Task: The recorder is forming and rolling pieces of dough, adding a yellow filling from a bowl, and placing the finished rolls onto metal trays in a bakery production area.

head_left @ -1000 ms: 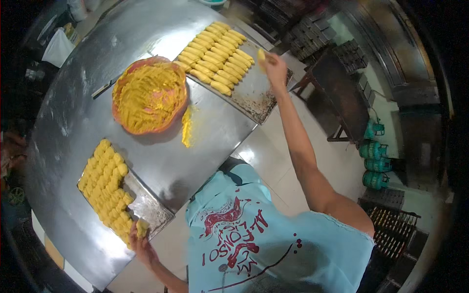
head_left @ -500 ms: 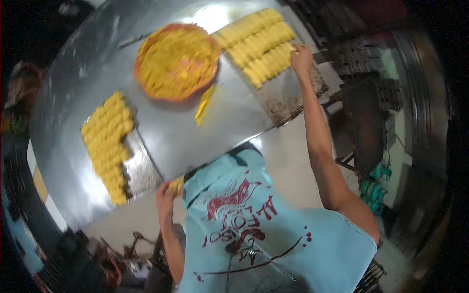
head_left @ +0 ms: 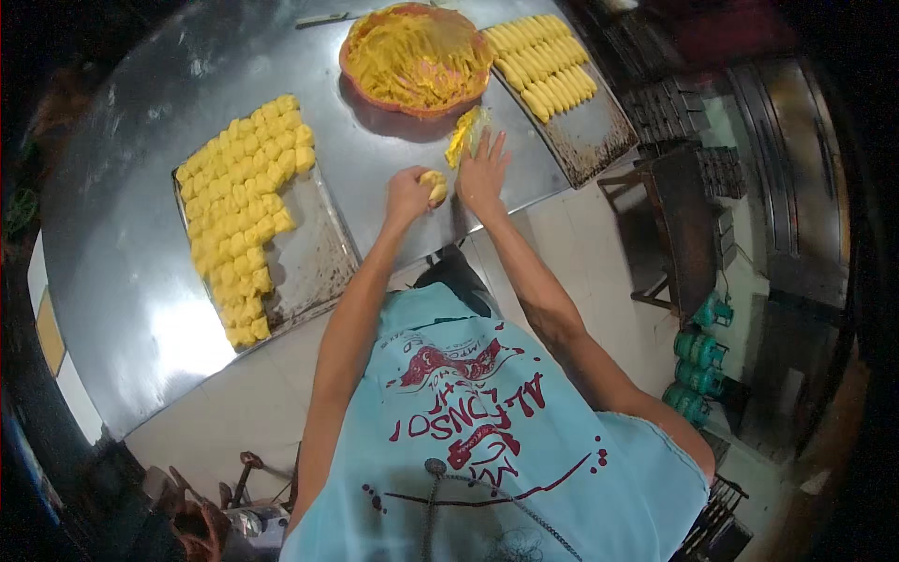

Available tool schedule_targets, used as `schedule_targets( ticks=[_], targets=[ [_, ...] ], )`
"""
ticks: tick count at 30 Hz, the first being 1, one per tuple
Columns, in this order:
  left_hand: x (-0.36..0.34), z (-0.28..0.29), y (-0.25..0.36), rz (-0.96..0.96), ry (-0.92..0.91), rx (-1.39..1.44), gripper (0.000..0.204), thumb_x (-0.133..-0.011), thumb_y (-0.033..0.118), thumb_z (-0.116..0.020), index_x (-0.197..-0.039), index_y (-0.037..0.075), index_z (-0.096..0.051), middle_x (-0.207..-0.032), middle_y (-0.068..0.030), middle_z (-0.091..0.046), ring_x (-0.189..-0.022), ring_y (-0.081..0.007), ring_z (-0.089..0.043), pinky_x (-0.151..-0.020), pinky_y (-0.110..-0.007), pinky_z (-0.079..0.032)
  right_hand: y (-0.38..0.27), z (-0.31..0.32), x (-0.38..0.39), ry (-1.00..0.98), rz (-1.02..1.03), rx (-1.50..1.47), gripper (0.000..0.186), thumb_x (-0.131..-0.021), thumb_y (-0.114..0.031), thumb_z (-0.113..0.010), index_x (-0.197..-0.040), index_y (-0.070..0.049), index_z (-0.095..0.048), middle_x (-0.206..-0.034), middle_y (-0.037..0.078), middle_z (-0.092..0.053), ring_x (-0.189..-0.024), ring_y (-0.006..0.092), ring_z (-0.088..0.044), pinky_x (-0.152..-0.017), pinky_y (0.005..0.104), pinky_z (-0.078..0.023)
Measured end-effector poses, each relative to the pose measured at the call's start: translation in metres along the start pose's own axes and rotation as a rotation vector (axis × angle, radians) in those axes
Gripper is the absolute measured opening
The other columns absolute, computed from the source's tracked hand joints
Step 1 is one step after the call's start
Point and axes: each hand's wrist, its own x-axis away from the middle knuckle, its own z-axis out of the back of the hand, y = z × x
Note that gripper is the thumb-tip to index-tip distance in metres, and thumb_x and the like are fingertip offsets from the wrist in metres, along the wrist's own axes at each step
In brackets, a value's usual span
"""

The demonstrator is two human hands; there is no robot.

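My left hand (head_left: 406, 195) is closed around a few small yellow dough pieces (head_left: 434, 184) above the front of the metal table. Just to its right, my right hand (head_left: 482, 175) lies flat on the tabletop with its fingers stretched out. Whether anything is under its palm is hidden. By its fingertips rests a strip of clear plastic smeared with yellow paste (head_left: 460, 140). Beyond it stands a reddish-orange bowl (head_left: 398, 116) full of yellow mash. Rows of rolled yellow dough (head_left: 545, 66) fill the far part of the right tray (head_left: 597, 140).
At left, another tray (head_left: 314, 239) carries many yellow dough balls (head_left: 239, 201). A flat metal tool (head_left: 321, 20) lies behind the bowl. A dark stand (head_left: 670, 234) and several green gas cylinders (head_left: 699, 351) are off to the right, beyond the tiled floor (head_left: 562, 248).
My right hand has left the rolled dough on the right tray and come down flat on the table. My left hand has risen from the table's front edge, still holding dough. The view has shifted.
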Motion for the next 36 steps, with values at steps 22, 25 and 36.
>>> schedule_targets(
  ticks=[22, 25, 36],
  targets=[
    [-0.009, 0.015, -0.019, -0.478, 0.031, -0.759, 0.023, -0.089, 0.023, -0.061, -0.108, 0.011, -0.063, -0.078, -0.0208, -0.068, -0.074, -0.0432, -0.067, -0.067, -0.053, -0.053, -0.051, -0.011, 0.073, 0.015, -0.162, 0.071, 0.046, -0.093, -0.014, -0.049, -0.139, -0.016, -0.057, -0.159, 0.024, -0.027, -0.145, 0.0513, -0.020, -0.114, 0.0663, -0.019],
    [-0.001, 0.027, -0.028, -0.451, 0.129, -0.719, 0.019, -0.089, 0.024, -0.061, -0.102, 0.009, -0.060, -0.078, -0.0212, -0.068, -0.075, -0.0420, -0.067, -0.067, -0.053, -0.053, -0.043, 0.020, 0.081, -0.025, 0.013, -0.033, 0.051, -0.090, -0.014, -0.053, -0.141, -0.010, -0.054, -0.158, 0.024, -0.028, -0.146, 0.0500, -0.019, -0.113, 0.0678, -0.020],
    [0.017, 0.027, -0.031, -0.419, 0.251, -0.661, 0.017, -0.093, 0.019, -0.055, -0.102, 0.009, -0.065, -0.093, -0.0191, -0.067, -0.078, -0.0410, -0.066, -0.069, -0.051, -0.053, -0.035, 0.021, 0.070, -0.008, -0.102, 0.013, 0.046, -0.092, -0.011, -0.048, -0.134, 0.007, -0.050, -0.154, 0.032, -0.028, -0.148, 0.0433, -0.021, -0.114, 0.0663, -0.017]
  ],
)
